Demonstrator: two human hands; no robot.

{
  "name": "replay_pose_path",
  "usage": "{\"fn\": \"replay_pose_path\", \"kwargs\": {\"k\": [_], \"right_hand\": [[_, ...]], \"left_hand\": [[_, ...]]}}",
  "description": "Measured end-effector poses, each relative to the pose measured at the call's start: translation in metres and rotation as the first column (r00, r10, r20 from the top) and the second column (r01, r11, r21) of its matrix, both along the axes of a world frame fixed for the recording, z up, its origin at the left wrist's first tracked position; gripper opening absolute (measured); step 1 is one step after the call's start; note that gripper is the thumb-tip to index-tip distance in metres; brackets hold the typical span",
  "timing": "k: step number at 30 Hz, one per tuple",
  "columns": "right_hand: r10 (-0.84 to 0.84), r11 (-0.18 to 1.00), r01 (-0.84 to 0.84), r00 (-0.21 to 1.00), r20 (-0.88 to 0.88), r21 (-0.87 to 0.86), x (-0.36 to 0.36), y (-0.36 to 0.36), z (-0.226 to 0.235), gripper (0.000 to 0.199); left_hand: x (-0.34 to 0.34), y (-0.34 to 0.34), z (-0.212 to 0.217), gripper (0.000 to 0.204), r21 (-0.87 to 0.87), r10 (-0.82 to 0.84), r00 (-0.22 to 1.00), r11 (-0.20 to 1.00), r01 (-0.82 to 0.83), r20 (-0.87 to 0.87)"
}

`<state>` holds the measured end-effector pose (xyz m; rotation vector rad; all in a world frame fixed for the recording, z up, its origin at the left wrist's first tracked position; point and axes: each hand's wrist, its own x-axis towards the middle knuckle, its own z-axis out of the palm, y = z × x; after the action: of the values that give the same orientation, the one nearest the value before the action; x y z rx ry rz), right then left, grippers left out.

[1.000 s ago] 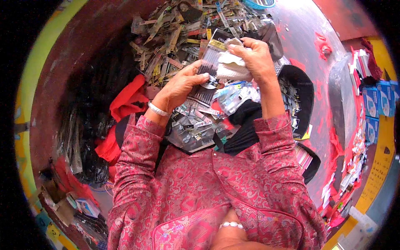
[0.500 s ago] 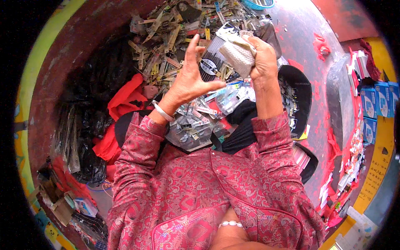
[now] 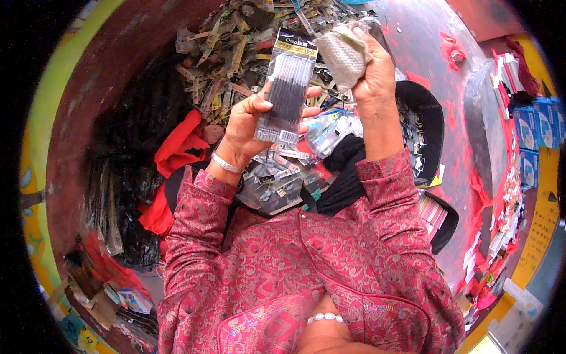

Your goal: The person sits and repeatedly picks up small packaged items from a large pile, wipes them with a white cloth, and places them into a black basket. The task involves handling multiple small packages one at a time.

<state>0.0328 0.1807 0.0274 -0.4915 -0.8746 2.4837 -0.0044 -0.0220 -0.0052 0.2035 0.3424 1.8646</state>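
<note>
A clear flat packet of dark pen refills (image 3: 287,85), with a black and gold header, stands tilted in my left hand (image 3: 242,127). The thumb lies across its front and the other fingers show past its right edge. My right hand (image 3: 377,74) grips a folded beige waffle-weave cloth (image 3: 342,58) just right of the packet, a small gap apart from it. Below both hands sit loose clear packets (image 3: 277,180) with small dark pieces inside, near my lap.
A heap of small packaged strips (image 3: 227,53) spreads beyond my hands. Black plastic bags (image 3: 132,147) and red cloth (image 3: 177,144) lie at left. Two black containers stand at right, a larger tray (image 3: 435,127) and a smaller one (image 3: 449,221). Blue boxes (image 3: 533,127) line the far right.
My left hand has closed on the refill packet, which has moved left, away from the cloth, and turned more upright. My right hand keeps the cloth, slightly higher.
</note>
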Motion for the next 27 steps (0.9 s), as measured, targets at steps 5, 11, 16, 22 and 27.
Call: {"fn": "replay_pose_path", "kwargs": {"k": [5, 11, 16, 22, 27], "right_hand": [[-0.044, 0.378, 0.093, 0.996, -0.082, 0.921, 0.013, -0.054, 0.014, 0.014], [0.093, -0.307, 0.174, 0.984, -0.153, 0.936, 0.009, -0.085, -0.017, 0.027], [-0.202, -0.327, 0.116, 0.961, -0.189, 0.938, -0.012, -0.055, -0.011, 0.028], [-0.534, -0.216, 0.069, 0.827, -0.177, 0.974, -0.023, -0.018, -0.009, 0.019], [-0.253, -0.022, 0.115, 0.96, -0.117, 0.993, -0.012, -0.057, -0.008, 0.021]], "left_hand": [[0.002, 0.0, -0.002, 0.05, -0.102, 0.036, 0.989, 0.995, -0.021, 0.146], [0.005, -0.01, -0.022, 0.042, -0.064, 0.12, 0.965, 0.992, -0.107, 0.235], [0.012, -0.003, -0.012, 0.046, -0.204, 0.048, 0.997, 0.978, -0.034, 0.066], [0.01, -0.003, -0.004, 0.057, -0.043, 0.028, 0.997, 0.999, -0.025, 0.078], [-0.005, -0.004, -0.025, 0.048, -0.086, 0.132, 0.974, 0.989, -0.117, 0.182]]}}
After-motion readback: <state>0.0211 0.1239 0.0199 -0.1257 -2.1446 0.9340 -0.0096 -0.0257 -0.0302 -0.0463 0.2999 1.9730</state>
